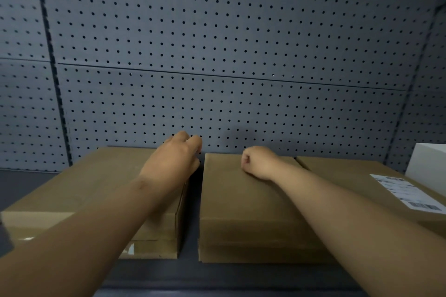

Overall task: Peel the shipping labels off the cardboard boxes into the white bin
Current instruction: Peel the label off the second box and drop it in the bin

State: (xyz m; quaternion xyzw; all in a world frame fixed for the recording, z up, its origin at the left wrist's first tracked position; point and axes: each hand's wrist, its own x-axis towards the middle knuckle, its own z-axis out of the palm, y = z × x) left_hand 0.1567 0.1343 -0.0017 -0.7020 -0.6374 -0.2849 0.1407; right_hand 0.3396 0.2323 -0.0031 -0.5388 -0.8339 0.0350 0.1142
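Three brown cardboard boxes stand in a row on a dark shelf. My left hand (177,154) rests on the far right corner of the left box (79,183), fingers curled over its back edge. Curled into a fist, my right hand (255,163) lies on top of the middle box (241,202), whose top shows no label. The right box (342,176) carries a white shipping label (407,193) on its top, near the right edge. A corner of the white bin (427,166) shows at the far right, behind that box.
A grey pegboard wall (217,55) rises directly behind the boxes. A narrow dark gap (193,200) separates the left and middle boxes. The dark shelf surface (26,183) extends to the left and along the front edge.
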